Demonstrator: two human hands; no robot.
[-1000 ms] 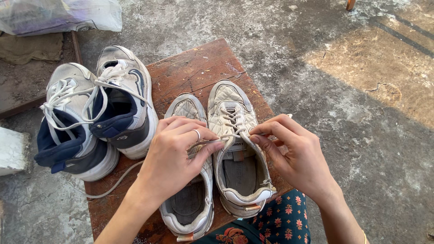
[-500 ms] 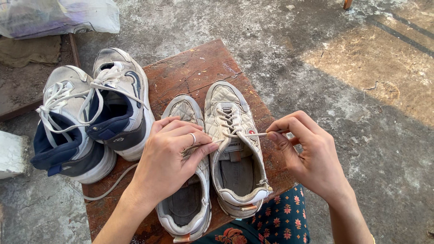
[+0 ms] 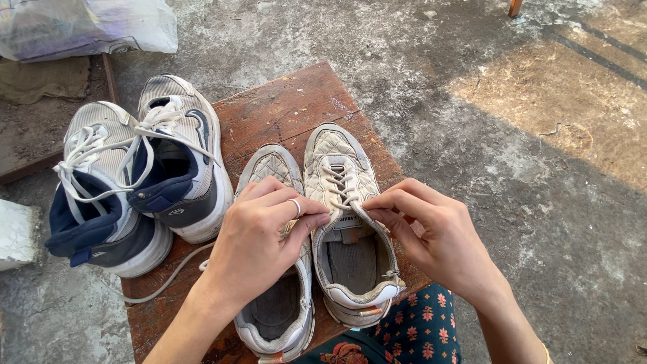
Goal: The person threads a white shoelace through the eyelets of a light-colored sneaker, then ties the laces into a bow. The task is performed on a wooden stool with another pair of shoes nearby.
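Note:
Two worn beige sneakers lie side by side on a reddish wooden stool (image 3: 283, 108), toes pointing away from me. My left hand (image 3: 259, 243), a ring on one finger, rests over the left sneaker (image 3: 273, 317) and pinches the lace at the tongue of the right sneaker (image 3: 344, 168). My right hand (image 3: 435, 236) pinches the same lace (image 3: 337, 176) from the other side, fingertips nearly meeting those of the left.
Two white-and-navy sneakers (image 3: 135, 182) with loose white laces sit at the stool's left edge. A plastic bag (image 3: 81, 27) lies at the top left, a white block (image 3: 13, 232) at the far left. Rough concrete floor (image 3: 539, 202) surrounds everything. Floral fabric (image 3: 404, 334) covers my knee.
My right hand had pulled the lace out to the right; it has now come back in to the shoe's tongue, close to my left fingertips.

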